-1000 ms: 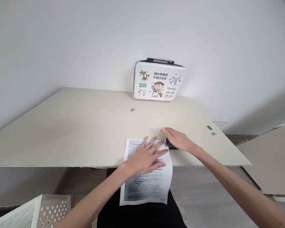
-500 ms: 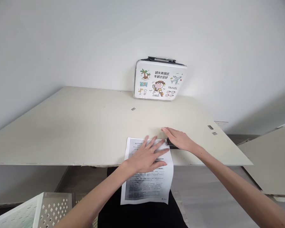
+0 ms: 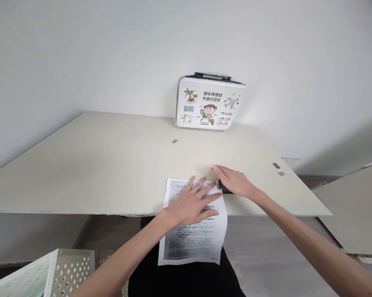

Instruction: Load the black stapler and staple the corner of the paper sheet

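A printed sheet of paper (image 3: 192, 245) lies partly on the table, its lower end hanging over the front edge above my lap. My left hand (image 3: 190, 206) rests flat on the sheet with fingers spread. At the paper's upper right corner sits a black stapler (image 3: 225, 189), its front end over the sheet's edge. From above, my right hand (image 3: 235, 181) covers most of the stapler and holds it; the underside of the fingers is hidden.
Against the wall stands a white cartoon-printed case (image 3: 209, 103) with a black handle. Short staple strips lie on the table (image 3: 111, 165): one strip (image 3: 175, 141) mid-table and two near the right edge (image 3: 276, 166). A white perforated basket (image 3: 71, 270) is at lower left.
The view has shifted very slightly. Both hands, the paper and the stapler keep their places relative to each other.
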Tool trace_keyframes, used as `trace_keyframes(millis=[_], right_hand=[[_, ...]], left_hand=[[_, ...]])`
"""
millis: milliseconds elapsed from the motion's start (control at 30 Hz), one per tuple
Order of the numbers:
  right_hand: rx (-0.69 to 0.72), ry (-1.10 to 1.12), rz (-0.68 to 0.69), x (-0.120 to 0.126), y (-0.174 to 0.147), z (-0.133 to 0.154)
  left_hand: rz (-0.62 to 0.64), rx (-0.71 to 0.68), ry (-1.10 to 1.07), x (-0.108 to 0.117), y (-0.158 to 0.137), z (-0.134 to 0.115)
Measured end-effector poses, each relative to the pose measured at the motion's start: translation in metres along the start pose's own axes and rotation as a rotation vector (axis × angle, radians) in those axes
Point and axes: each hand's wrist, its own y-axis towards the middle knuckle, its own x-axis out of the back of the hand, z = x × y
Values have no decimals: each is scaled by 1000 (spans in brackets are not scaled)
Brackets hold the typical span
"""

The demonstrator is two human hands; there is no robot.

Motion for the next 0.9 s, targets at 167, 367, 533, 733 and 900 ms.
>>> trace_keyframes(millis=[167, 367, 533, 733, 900], right_hand=[[6, 12, 2, 0, -1, -1], [-4, 4, -4, 0, -1, 0], [-3, -58, -24, 0, -2, 4], [26, -114, -43, -2, -7, 14], [49, -118, -80, -5, -8, 16]], left_hand=[[-4, -6, 8, 0, 0, 0], [-22, -13, 15, -2, 0, 1], [-29, -13, 22, -3, 1, 1], [-18, -4, 20, -2, 1, -1], [-14, -2, 13, 0, 1, -1]])
